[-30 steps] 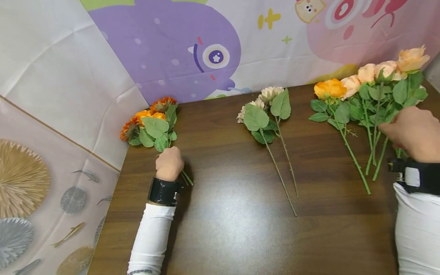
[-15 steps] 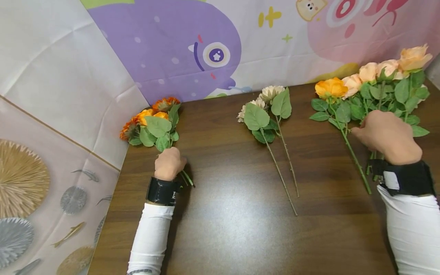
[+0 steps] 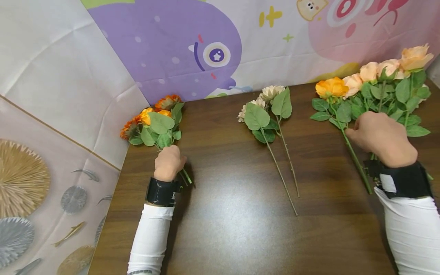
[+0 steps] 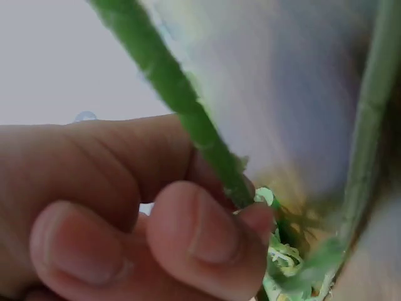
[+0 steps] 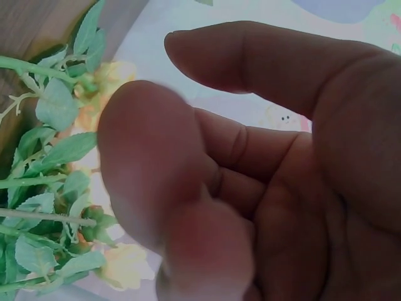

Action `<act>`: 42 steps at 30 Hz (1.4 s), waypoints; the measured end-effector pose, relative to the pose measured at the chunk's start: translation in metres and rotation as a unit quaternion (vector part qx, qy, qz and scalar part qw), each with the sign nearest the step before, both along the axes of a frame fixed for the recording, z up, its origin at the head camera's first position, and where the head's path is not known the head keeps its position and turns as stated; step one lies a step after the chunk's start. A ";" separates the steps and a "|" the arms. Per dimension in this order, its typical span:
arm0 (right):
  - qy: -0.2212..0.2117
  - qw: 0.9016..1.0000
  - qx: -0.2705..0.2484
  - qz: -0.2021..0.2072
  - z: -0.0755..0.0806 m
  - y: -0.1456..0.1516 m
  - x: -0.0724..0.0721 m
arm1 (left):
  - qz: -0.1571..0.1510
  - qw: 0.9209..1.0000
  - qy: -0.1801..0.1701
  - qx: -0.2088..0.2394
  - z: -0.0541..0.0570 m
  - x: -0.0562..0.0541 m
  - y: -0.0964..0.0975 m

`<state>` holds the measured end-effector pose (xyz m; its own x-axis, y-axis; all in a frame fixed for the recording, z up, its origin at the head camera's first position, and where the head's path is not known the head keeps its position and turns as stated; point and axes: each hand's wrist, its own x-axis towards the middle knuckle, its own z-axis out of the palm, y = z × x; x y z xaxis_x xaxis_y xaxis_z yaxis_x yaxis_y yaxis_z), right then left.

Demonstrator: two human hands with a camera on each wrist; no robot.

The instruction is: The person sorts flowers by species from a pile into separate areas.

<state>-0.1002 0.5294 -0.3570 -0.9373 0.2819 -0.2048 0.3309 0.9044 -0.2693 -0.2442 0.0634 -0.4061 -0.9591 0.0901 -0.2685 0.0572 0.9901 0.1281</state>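
Note:
At the table's left, my left hand [image 3: 168,163] grips a green flower stem [image 4: 166,78] between thumb and fingers. Another stem [image 4: 366,119] stands apart from the fingers in the left wrist view. Beyond this hand lie orange flowers [image 3: 130,128] with broad green leaves [image 3: 160,123]; which bloom belongs to the gripped stem is hidden. My right hand [image 3: 383,139] hovers over the stems of the peach roses [image 3: 388,68], just right of the orange rose [image 3: 331,88]. Its fingers bend loosely with nothing between them, as the right wrist view shows [no stem in the palm].
Two cream flowers [image 3: 271,93] on long thin stems [image 3: 279,173] lie mid-table, between the hands. A printed cloth [image 3: 165,53] hangs along the back edge of the brown table [image 3: 233,236]. Another patterned cloth [image 3: 55,183] borders the left side.
My right hand has moved left across the peach roses toward the orange rose's stem. The orange flower at the back left has shifted slightly right, while my left hand stays almost in place.

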 end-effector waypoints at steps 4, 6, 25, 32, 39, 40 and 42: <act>0.000 1.000 0.000 0.001 0.000 0.000 0.000 | -0.007 1.000 0.002 0.003 -0.001 0.000 0.001; -0.001 1.000 0.000 0.003 0.000 0.000 0.000 | -0.009 1.000 0.001 0.001 -0.002 0.001 0.001; 0.007 1.000 0.000 0.019 0.001 -0.003 0.000 | 0.044 0.998 0.045 -0.018 -0.005 -0.004 -0.004; -0.005 1.000 -0.003 0.025 0.001 -0.004 0.000 | 0.025 0.999 0.043 0.002 -0.001 -0.004 -0.006; -0.004 0.999 -0.006 0.041 0.003 -0.006 0.000 | -0.019 0.997 0.062 0.033 0.008 0.001 -0.001; -0.004 0.999 -0.005 0.041 0.003 -0.006 0.000 | -0.022 0.997 0.065 0.036 0.009 0.002 -0.001; -0.005 0.999 -0.003 0.044 0.004 -0.007 -0.001 | -0.027 0.996 0.071 0.042 0.011 0.004 0.001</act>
<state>-0.1009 0.5223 -0.3535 -0.9562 0.1977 -0.2157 0.2534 0.9281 -0.2727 -0.2397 0.0647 -0.3951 -0.9799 0.1589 -0.1204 0.1333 0.9713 0.1972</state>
